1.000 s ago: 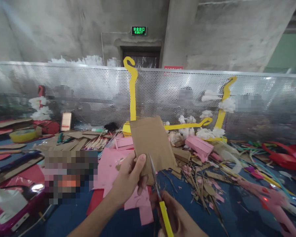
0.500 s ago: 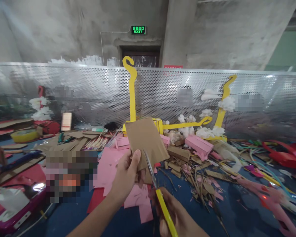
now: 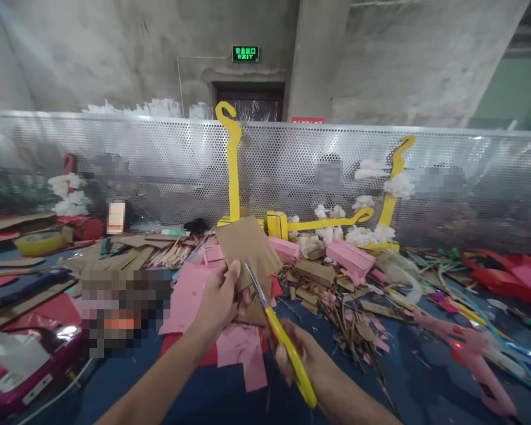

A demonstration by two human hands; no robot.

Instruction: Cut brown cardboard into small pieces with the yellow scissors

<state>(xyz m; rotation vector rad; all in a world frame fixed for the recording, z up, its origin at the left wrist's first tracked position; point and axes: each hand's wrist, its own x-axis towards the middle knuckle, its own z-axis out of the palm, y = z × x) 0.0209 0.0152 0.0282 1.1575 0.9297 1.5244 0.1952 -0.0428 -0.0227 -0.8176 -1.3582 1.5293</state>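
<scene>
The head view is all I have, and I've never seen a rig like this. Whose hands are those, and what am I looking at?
There is no robot here: a person wears the camera on the head, looking forward and down at their own two bare hands. The left hand holds a piece of cardboard. The right hand holds yellow-handled scissors, with the blades at the cardboard. On the blue surface lie pink paper, cardboard scraps and what looks like a pink glue gun. Behind stands a perforated metal panel.
</scene>
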